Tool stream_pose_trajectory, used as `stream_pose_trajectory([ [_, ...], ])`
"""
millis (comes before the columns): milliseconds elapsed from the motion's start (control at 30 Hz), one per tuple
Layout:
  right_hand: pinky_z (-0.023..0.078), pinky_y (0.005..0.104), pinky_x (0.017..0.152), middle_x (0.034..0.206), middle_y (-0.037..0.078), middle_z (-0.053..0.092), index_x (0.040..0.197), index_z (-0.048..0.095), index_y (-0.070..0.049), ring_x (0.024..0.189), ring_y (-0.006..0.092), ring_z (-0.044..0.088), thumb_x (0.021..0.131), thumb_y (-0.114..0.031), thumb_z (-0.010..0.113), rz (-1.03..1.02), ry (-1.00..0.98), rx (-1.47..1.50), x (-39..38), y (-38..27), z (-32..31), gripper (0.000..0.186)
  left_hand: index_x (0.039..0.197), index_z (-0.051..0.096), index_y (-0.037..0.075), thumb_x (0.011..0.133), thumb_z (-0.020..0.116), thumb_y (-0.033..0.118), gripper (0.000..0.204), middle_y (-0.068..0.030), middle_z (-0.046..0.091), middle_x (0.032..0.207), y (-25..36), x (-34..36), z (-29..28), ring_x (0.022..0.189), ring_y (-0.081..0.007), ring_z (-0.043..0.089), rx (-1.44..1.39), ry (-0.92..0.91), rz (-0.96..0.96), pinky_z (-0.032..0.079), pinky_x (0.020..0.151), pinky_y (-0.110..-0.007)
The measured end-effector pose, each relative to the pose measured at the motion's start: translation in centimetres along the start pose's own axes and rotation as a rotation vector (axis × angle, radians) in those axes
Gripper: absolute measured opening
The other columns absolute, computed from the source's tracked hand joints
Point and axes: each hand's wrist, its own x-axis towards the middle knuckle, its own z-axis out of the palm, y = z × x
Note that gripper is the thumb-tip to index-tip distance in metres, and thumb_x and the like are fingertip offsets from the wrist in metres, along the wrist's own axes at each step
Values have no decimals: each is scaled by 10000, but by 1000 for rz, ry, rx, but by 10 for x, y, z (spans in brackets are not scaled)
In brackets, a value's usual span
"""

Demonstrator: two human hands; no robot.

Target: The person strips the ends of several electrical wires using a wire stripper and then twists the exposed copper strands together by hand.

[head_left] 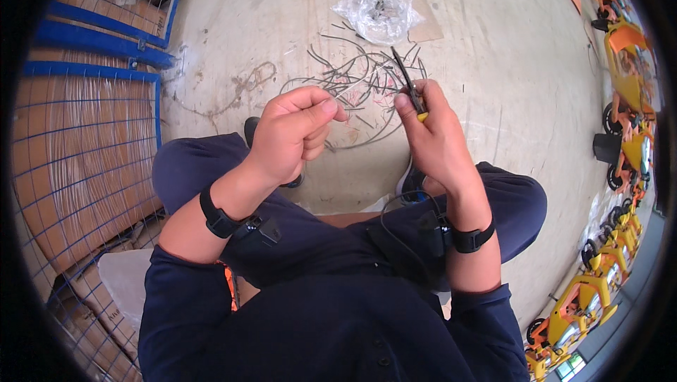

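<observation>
My left hand is raised over the floor, its fingers curled and the thumb pressed on the index finger. Anything in that pinch is too small or hidden to make out. In my right hand is a slim dark hand tool with a yellow end near the thumb; its long narrow part points away from me. I cannot tell its exact kind. Beyond both hands, a loose heap of cut dark cable pieces lies on the floor, with small reddish scraps among them.
Past the cables, a clear plastic bag with small items rests on a piece of cardboard. A blue mesh cage with cardboard boxes stands at left. Several yellow and orange ride-on vehicles line the right side.
</observation>
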Motion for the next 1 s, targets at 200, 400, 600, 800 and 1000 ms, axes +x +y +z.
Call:
stream_pose_trajectory([
  [200,451,393,669,780,184,579,1011,503,15,724,296,569,944,-266,584,49,95,0,9,5,-11,300,895,561,-13,967,502,146,184,61,274,529,4,-7,-9,420,-37,212,-39,20,-29,155,392,-227],
  [400,396,261,528,672,18,486,976,536,-52,597,81,455,971,-339,537,315,489,352,26,39,-84,287,907,545,2,972,497,161,178,60,244,529,18,-19,-47,429,-45,196,-55,109,139,150,397,-227],
  [600,367,208,553,741,-38,482,1056,561,-63,629,48,430,975,-317,542,170,73,554,0,14,-54,267,917,542,-7,983,487,174,200,53,263,550,14,-18,-42,454,-48,213,1,103,197,165,412,-221],
  [800,428,261,810,1020,36,582,1273,500,-40,888,104,514,997,-300,492,-66,-218,379,-14,-2,-42,379,951,534,-7,986,476,170,189,49,284,572,14,-12,-35,469,-51,221,17,-86,187,177,421,-222],
  [1000,471,250,668,885,27,587,1172,548,-20,733,104,539,998,-362,470,146,-352,734,1,4,-27,392,965,517,16,1000,437,195,199,62,251,581,26,-1,-26,483,-47,225,-61,-42,169,190,433,-215],
])
